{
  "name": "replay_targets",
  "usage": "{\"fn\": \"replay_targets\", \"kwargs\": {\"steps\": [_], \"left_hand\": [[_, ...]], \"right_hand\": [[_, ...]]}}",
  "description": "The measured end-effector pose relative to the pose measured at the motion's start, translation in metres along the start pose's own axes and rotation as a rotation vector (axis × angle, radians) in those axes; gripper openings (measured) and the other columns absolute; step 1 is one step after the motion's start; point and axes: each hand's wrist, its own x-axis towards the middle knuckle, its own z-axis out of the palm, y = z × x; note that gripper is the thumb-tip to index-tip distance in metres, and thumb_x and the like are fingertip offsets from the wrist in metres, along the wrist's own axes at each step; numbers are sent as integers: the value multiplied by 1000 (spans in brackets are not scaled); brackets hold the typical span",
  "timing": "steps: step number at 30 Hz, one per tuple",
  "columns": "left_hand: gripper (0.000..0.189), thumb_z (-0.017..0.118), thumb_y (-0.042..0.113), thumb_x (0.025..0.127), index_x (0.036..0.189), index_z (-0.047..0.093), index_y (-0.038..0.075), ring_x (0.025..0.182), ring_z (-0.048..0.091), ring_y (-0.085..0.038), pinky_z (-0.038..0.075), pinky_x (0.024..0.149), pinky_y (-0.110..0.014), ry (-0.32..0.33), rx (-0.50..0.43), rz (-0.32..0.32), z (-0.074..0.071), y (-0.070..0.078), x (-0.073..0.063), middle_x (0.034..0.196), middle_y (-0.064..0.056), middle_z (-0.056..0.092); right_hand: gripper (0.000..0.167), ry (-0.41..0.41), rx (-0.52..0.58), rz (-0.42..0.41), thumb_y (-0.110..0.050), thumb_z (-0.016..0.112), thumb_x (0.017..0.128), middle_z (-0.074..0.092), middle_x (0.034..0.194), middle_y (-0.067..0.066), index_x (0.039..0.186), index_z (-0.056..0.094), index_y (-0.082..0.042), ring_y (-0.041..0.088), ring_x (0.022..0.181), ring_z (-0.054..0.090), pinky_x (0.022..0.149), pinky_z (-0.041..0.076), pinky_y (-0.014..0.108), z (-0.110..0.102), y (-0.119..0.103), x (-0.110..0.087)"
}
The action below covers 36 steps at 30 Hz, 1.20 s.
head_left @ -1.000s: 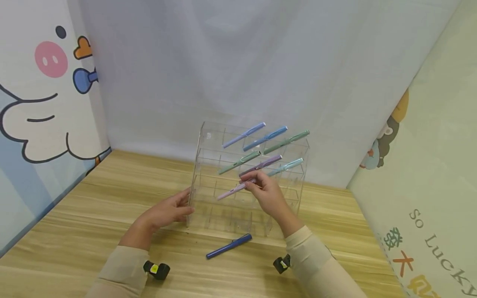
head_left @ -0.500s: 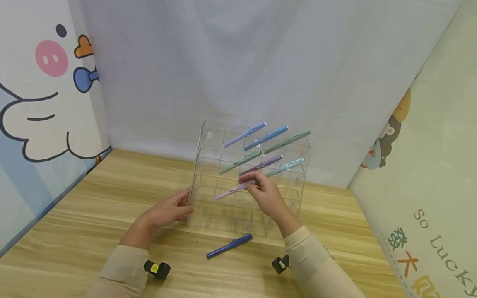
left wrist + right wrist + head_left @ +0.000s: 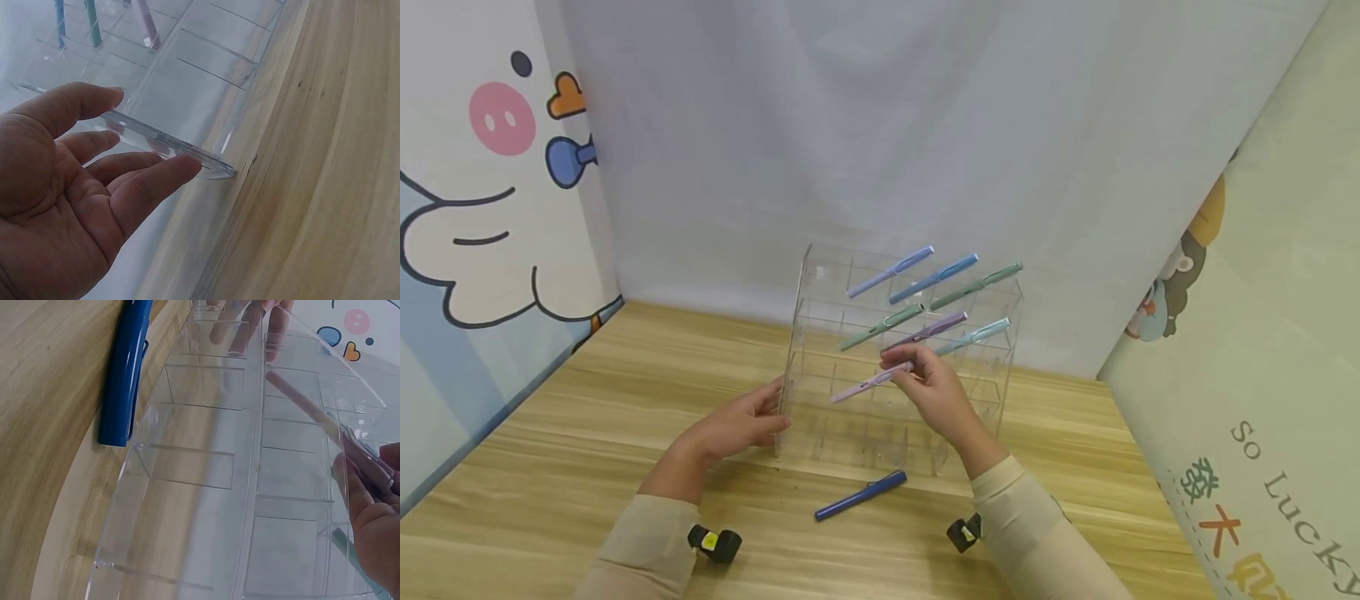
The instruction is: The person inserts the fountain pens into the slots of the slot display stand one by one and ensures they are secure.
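Note:
In the head view, my right hand [image 3: 936,396] pinches a pale pink pen [image 3: 867,387] by its capped upper end. The pen slants down to the left at the third tier of a clear acrylic pen rack [image 3: 795,333]. Its lower tip lies over a compartment there; whether it rests on the rack I cannot tell. My left hand [image 3: 81,162] holds the rack's left side panel [image 3: 169,144], thumb on one side of the edge and fingers on the other. A dark blue pen [image 3: 861,497] lies on the table in front of the rack.
The upper two tiers hold several pens: a lavender pen [image 3: 891,272], a blue pen [image 3: 935,279], a green pen [image 3: 976,287], another green pen [image 3: 882,327], a purple pen [image 3: 934,328] and a light blue pen [image 3: 981,333]. A wooden table [image 3: 587,433] lies below; a pale curtain [image 3: 850,125] hangs behind.
The pink pen has shifted slightly down and left, and more of its upper end shows beyond my right fingertips. My left hand keeps its place on the rack.

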Motion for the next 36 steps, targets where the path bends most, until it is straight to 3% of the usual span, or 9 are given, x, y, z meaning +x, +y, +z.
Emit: {"fn": "replay_targets", "kwargs": {"steps": [6, 14, 22, 29, 32, 36], "left_hand": [[81, 59, 29, 100, 160, 6, 15, 140, 38, -41, 49, 102, -47, -16, -15, 11, -1, -1, -1, 160, -25, 21], [85, 62, 34, 97, 160, 7, 17, 139, 39, -39, 49, 102, -46, -5, -15, -16, -1, -1, 1, 160, -23, 21], [86, 61, 34, 98, 160, 4, 15, 139, 38, -40, 48, 103, -47, -28, -22, 6, -2, -1, 0, 161, -24, 18], [79, 57, 24, 101, 160, 4, 15, 139, 38, -41, 48, 103, -46, -23, -28, -4, -1, -1, 1, 160, -25, 18], [80, 56, 24, 101, 160, 3, 15, 140, 37, -42, 47, 103, -47, -30, -28, 3, -2, -1, 1, 160, -26, 17], [80, 57, 25, 101, 160, 3, 16, 141, 35, -42, 47, 104, -48, -40, -32, 17, -2, -1, 1, 161, -25, 17]], "right_hand": [[26, 10, -29, 25, -15, 56, 101, 63, 126, 12, 125, 59, -5, 23, 120, 59, 99, 52, 36, -7, -3, -5], [35, 19, -15, 41, -21, 56, 101, 59, 134, 15, 133, 55, -7, 25, 126, 55, 102, 50, 36, -32, -7, -21], [36, 55, -71, 53, -28, 55, 102, 59, 134, 9, 133, 55, -11, 22, 126, 55, 103, 49, 34, -52, -4, -43], [33, 45, -93, 28, -24, 57, 101, 60, 131, 11, 129, 58, -8, 32, 121, 58, 95, 52, 22, -49, -1, -65], [30, 29, -120, 9, -23, 57, 101, 62, 129, 9, 127, 59, -9, 34, 116, 61, 92, 54, 25, -45, -1, -73], [30, -36, -242, -33, -24, 60, 99, 66, 123, 9, 125, 61, -11, 29, 110, 65, 92, 55, 34, -34, 2, -81]]}}
